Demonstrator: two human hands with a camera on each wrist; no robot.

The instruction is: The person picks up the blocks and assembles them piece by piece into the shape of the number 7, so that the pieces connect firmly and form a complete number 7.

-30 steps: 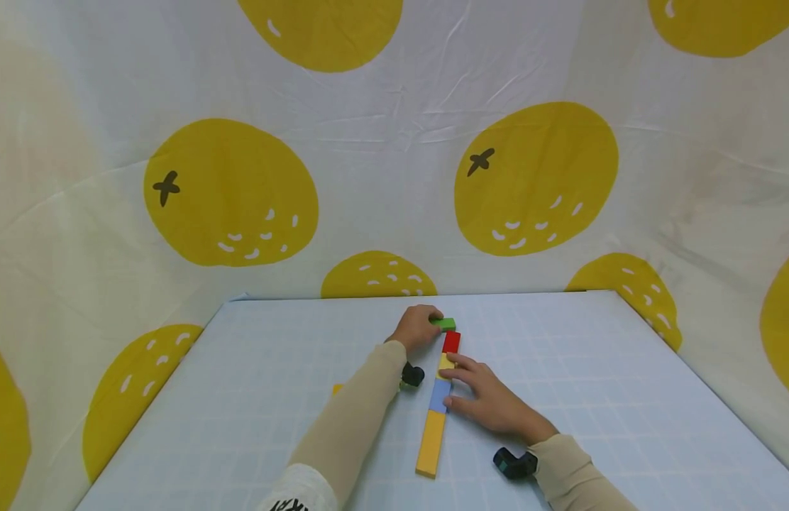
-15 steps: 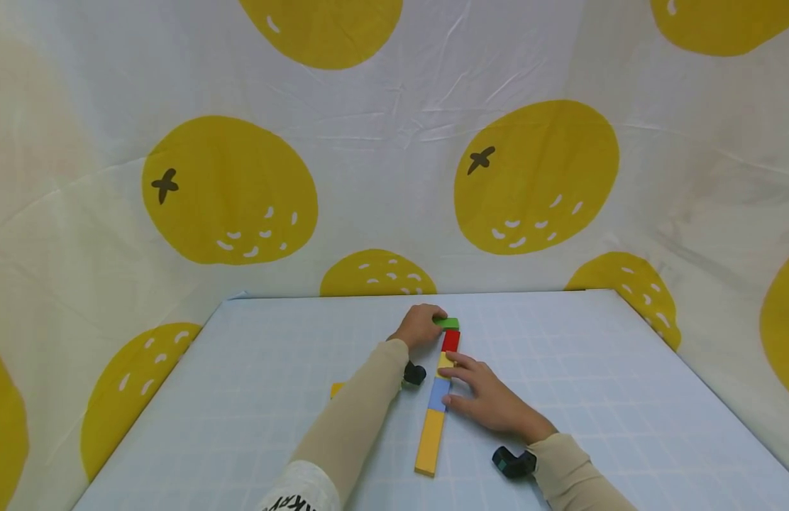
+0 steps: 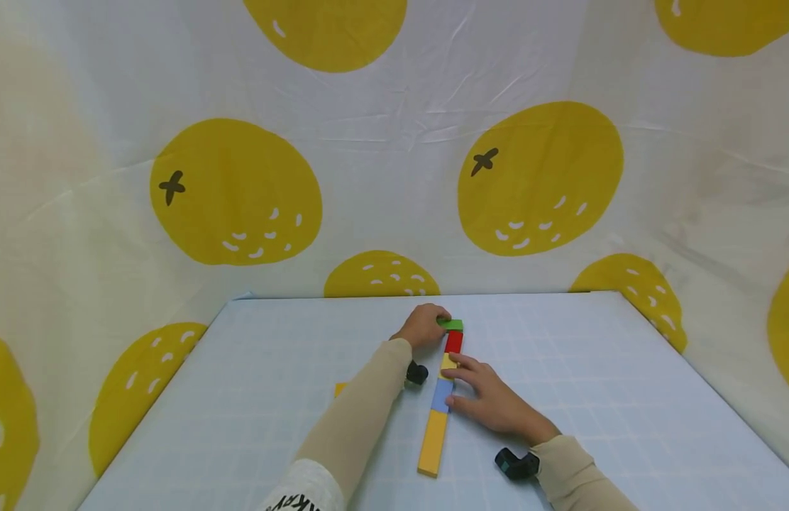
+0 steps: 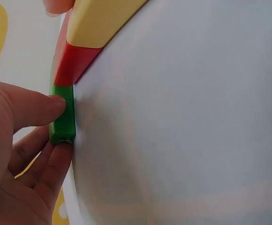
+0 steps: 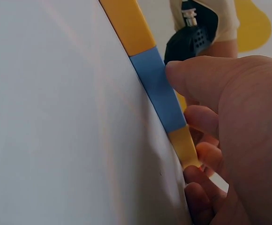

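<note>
My left hand [image 3: 423, 325] pinches a small green block [image 4: 64, 117] at the far end of a row; its thumb is on one face and its fingers are at the block's end. The green block lies crosswise against a red block [image 3: 454, 342]. Nearer to me follow a yellow block [image 5: 183, 146], a blue block [image 3: 442, 395] and a longer orange block [image 3: 432, 445], end to end. Beside the row, my right hand [image 3: 497, 401] rests with its thumb touching the blue block [image 5: 157, 89] and its fingertips at the yellow one.
Another orange piece [image 3: 340, 389] shows past my left forearm, mostly hidden by it. The table [image 3: 592, 397] has a pale checked cover. A curtain [image 3: 394, 177] with big yellow fruit prints hangs behind its far edge.
My left hand has slid the green block a little to the right, across the far end of the red block. My right hand has stayed in place at the row.
</note>
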